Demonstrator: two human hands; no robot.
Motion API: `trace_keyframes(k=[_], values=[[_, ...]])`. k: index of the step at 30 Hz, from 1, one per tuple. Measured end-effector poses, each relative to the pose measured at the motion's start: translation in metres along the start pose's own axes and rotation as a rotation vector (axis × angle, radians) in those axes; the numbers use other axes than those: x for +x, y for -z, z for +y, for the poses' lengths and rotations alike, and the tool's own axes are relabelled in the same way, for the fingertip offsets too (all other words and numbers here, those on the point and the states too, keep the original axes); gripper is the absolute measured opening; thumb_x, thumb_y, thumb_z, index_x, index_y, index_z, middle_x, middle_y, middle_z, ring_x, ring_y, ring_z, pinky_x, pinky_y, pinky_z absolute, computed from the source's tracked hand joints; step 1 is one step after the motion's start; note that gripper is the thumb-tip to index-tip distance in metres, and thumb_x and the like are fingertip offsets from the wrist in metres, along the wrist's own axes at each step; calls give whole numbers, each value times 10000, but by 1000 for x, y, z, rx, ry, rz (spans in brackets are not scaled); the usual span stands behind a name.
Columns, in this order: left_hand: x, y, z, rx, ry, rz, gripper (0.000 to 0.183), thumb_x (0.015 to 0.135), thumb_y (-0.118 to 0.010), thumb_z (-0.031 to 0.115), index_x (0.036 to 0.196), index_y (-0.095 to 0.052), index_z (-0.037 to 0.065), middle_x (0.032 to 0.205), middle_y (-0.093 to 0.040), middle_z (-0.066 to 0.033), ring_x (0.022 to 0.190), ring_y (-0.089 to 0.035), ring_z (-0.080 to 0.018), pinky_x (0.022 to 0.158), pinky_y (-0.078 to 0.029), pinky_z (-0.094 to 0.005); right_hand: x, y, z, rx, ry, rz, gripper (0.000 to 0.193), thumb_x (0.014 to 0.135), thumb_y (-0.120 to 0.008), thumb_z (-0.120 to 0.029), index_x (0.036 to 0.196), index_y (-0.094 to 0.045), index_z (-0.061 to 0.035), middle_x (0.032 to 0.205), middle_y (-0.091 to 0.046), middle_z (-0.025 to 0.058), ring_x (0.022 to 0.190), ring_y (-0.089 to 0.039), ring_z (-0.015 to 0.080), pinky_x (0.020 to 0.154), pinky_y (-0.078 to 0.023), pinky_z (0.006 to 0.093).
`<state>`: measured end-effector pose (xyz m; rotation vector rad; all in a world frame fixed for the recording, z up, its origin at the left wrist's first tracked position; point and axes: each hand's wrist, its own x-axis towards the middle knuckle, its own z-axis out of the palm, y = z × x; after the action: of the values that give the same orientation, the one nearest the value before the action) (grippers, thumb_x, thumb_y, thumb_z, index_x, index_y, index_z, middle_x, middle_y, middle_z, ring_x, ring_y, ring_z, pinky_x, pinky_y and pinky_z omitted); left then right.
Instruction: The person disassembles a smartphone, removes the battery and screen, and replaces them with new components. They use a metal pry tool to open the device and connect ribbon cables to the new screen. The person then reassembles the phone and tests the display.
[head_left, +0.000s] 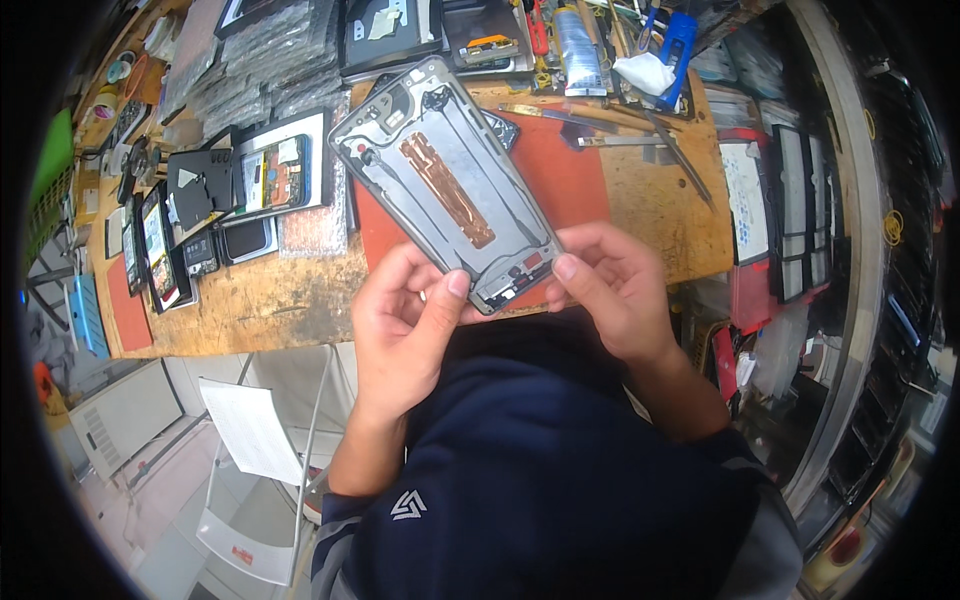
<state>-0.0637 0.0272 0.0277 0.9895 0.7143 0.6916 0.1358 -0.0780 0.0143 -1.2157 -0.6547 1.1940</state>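
A grey phone frame with a copper strip down its middle is held up over the bench, tilted with its far end to the left. My left hand grips its near left corner, thumb on the edge and fingers curled beneath. At the near right corner, my right hand pinches the frame between thumb and fingers. Below it lies an orange-red mat. Part of another phone-like device shows from under the frame's far right side.
Opened phones and dark cases lie on the left of the wooden bench. Stacked bubble-wrap sleeves stand behind. At the back right are a glue tube, a blue tool and tweezers. A white folding chair stands lower left.
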Motion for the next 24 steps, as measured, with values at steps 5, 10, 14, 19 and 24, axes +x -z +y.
trace_keyframes(k=[5,10,14,19,24], values=[[-1,3,-1,-27,-36,-35,209,1088,-636,26,1278,-629,-60,1135,-748,-114,970,-731,-124,828,-656,-276,-2,-1,0,0,12,1,224,1075,-656,-46,1269,-652,66,1014,-729,90,854,-712,101,751,-617,258],[0,2,0,7,4,15,193,1093,-642,51,1263,-640,-40,1118,-745,-83,938,-707,-94,806,-621,-253,-1,0,0,-15,-15,6,228,1072,-649,-34,1277,-649,65,1012,-722,88,854,-711,105,757,-619,261],[7,2,3,38,-83,76,195,1091,-663,83,1255,-652,-23,1064,-747,-55,886,-676,-66,770,-565,-236,-2,1,0,-34,6,-13,217,1071,-643,-28,1266,-662,67,1015,-733,92,857,-707,103,764,-615,263],[18,12,11,-24,-170,229,133,1097,-671,127,1060,-631,6,946,-726,-37,805,-656,-56,729,-552,-225,-5,0,1,-93,28,-56,207,1075,-636,-25,1250,-669,79,1014,-747,102,853,-703,99,764,-606,264],[17,18,14,-7,-176,204,195,1100,-667,123,950,-580,33,930,-722,-49,775,-646,-57,703,-550,-223,-5,-2,1,-88,27,-69,207,1075,-634,-23,1248,-666,87,1017,-751,112,837,-698,99,761,-601,265]])
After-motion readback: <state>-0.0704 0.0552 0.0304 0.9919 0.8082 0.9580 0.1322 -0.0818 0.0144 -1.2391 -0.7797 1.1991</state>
